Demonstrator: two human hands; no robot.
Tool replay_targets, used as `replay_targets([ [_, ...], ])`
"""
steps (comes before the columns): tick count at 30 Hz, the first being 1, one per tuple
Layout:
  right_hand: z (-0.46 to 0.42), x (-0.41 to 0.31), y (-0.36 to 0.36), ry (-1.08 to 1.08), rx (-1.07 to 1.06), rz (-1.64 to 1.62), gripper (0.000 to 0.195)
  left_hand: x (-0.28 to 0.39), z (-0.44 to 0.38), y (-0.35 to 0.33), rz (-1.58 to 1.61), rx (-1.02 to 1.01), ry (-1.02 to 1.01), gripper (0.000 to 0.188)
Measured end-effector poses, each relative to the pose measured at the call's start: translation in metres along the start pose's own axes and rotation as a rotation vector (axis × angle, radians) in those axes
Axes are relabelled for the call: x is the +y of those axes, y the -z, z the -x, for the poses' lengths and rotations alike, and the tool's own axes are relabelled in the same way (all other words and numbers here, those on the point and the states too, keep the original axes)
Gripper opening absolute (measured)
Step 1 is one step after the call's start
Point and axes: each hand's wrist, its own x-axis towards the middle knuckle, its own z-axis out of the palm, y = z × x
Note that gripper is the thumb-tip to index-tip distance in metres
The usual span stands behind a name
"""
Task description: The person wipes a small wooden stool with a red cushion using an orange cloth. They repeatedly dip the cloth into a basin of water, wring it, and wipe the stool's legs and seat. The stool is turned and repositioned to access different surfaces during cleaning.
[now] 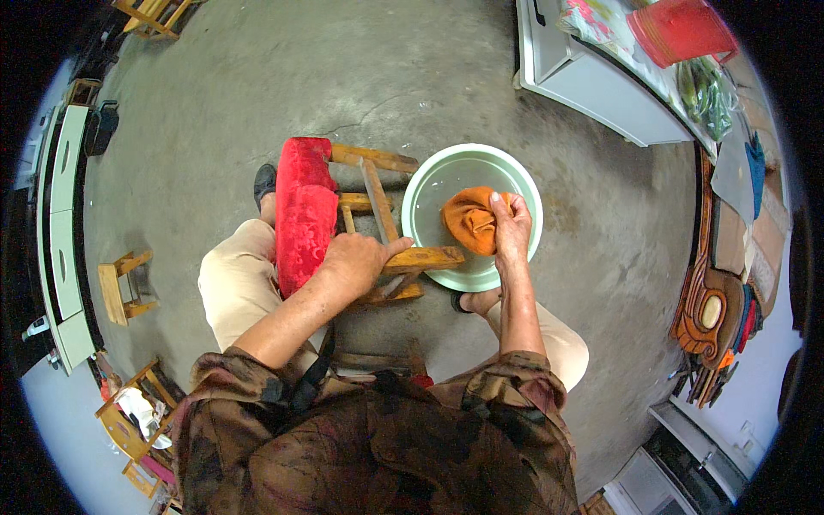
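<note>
A wooden stool with a red fabric-covered seat (306, 212) lies tipped on its side, its wooden legs (380, 199) pointing right. My left hand (357, 257) grips one of the near legs, close to the seat. To the right, a pale green basin (476, 280) holds water and stands on the floor; the tip of the near leg reaches over its rim. An orange cloth (473, 219) is bunched in my right hand (513, 225), above the basin. My right thumb presses on the cloth's edge.
The basin and stool rest on a concrete floor (360, 77) between my legs. A small wooden stool (122, 288) stands at left. A white cabinet (599, 90) carries a red container (676, 31) and a bag of green vegetables (705, 96). A carved wooden seat (705, 315) is at right.
</note>
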Motion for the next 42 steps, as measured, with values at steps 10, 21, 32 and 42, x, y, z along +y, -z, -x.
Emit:
replay_targets([
  [10,0.003,-0.001,0.001,-0.052,0.049,-0.069,0.015,-0.020,-0.007,0.005,0.092,-0.044,-0.001,0.070],
  [21,-0.001,-0.002,-0.001,-0.035,0.090,-0.231,0.019,-0.006,-0.026,0.011,-0.086,0.021,-0.032,0.065],
  [32,-0.001,-0.011,-0.005,-0.002,0.128,-0.262,0.015,-0.079,-0.036,0.009,0.005,0.171,0.072,0.079],
  [42,0.003,-0.005,-0.002,-0.019,0.141,-0.220,0.015,-0.089,-0.003,-0.013,-0.051,0.213,0.054,0.077],
])
